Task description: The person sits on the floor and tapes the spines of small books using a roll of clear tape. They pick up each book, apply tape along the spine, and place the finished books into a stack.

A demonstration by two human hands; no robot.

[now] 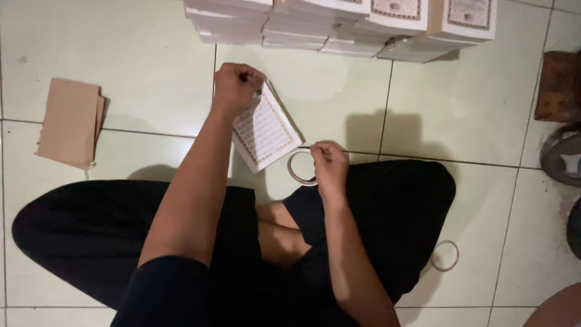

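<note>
I sit cross-legged on a tiled floor. My left hand (236,85) grips the top edge of a small white book block (266,130) with printed, bordered pages, holding it tilted above the floor. My right hand (330,163) pinches the loose end of a roll of tape (298,168) that rests on the floor by my knee, just below the book block's lower corner.
Stacks of white printed book blocks (339,24) stand along the top edge. A pile of brown card covers (69,121) lies at the left. A second tape ring (445,255) lies at the lower right. Dark objects (560,121) sit at the right edge.
</note>
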